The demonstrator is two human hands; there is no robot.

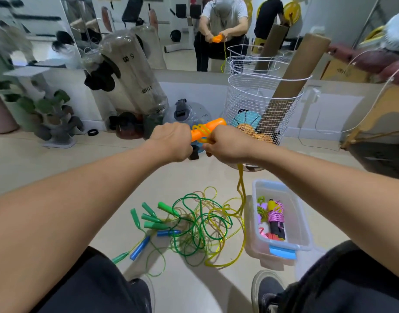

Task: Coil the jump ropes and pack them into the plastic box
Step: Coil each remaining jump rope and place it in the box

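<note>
Our left hand (pixel 171 141) gripped the orange handles (pixel 205 131) while our right hand (pixel 227 146) pinched the springy, slippery yellow rope (pixel 240 188), best held close to the wraps, trailing toward the plastic box (pixel 304 229) at five o'clock.

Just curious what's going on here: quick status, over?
Left hand grips orange handles; right hand winds yellow rope. Plastic box part filled. Tangled ropes on floor.

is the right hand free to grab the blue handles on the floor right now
Probably not yet. The right hand pinches the yellow rope being wound on the orange handles, which the left hand grips. The blue handles lie unobstructed in the rope pile below.
</note>
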